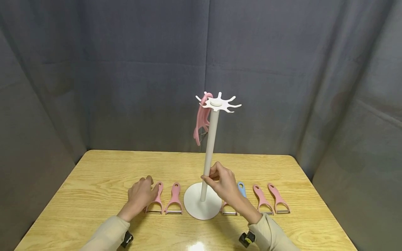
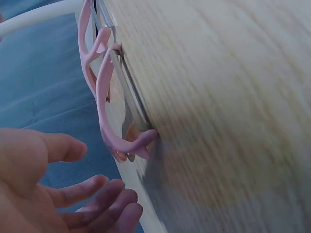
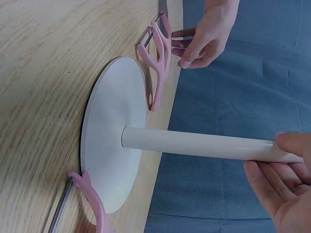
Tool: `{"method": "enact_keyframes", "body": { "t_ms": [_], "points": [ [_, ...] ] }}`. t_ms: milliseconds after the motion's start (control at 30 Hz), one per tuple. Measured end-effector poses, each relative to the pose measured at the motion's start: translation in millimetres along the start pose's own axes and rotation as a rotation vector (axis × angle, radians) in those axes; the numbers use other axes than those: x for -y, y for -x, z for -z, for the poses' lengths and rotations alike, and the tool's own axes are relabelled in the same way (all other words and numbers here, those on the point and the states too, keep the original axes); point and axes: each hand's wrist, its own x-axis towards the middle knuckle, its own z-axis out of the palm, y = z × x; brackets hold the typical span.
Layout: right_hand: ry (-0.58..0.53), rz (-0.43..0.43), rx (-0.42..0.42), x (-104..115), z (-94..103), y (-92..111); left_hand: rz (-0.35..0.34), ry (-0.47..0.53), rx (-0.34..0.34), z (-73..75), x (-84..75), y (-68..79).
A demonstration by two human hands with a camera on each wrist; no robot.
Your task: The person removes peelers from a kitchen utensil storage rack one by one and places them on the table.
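Note:
A white stand with a round base (image 1: pixel 194 207), an upright pole (image 1: pixel 211 139) and a hooked top (image 1: pixel 216 102) stands mid-table. My right hand (image 1: pixel 224 183) pinches the lower pole between thumb and fingers, also seen in the right wrist view around the pole (image 3: pixel 204 144). One pink peeler (image 1: pixel 202 118) hangs from a hook on the top's left side. My left hand (image 1: pixel 140 195) is beside the leftmost pink peeler (image 1: pixel 158 199), thumb near its handle. In the left wrist view, the left fingers (image 2: pixel 102 199) are spread and loosely bent, with nothing between them.
Another pink peeler (image 1: pixel 175 195) lies left of the base. On the right lie a pink peeler (image 1: pixel 229 213) and a blue peeler (image 1: pixel 241 187), both partly behind the right hand, then two more pink peelers (image 1: pixel 261 198). Grey curtains (image 1: pixel 144 87) surround the wooden table (image 1: pixel 103 181).

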Motion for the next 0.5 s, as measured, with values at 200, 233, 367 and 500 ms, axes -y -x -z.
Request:
{"method": "enact_keyframes", "body": {
  "t_ms": [200,233,367,500],
  "points": [
    [0.007,-0.012,0.005,0.2,0.6,-0.9,-0.005,0.025,-0.029,-0.5,-4.5,-3.9],
    [0.007,-0.012,0.006,0.1,0.6,-1.0,-0.008,0.032,-0.032,-0.5,-5.2,-4.4],
    [0.0,-0.009,0.007,-0.5,0.3,-0.7,-0.032,0.043,-0.058,-0.1,-7.7,-5.8],
    [-0.006,-0.011,0.006,-1.2,0.0,-0.4,-0.055,0.048,-0.09,0.5,-10.2,-6.7]
  ]
}}
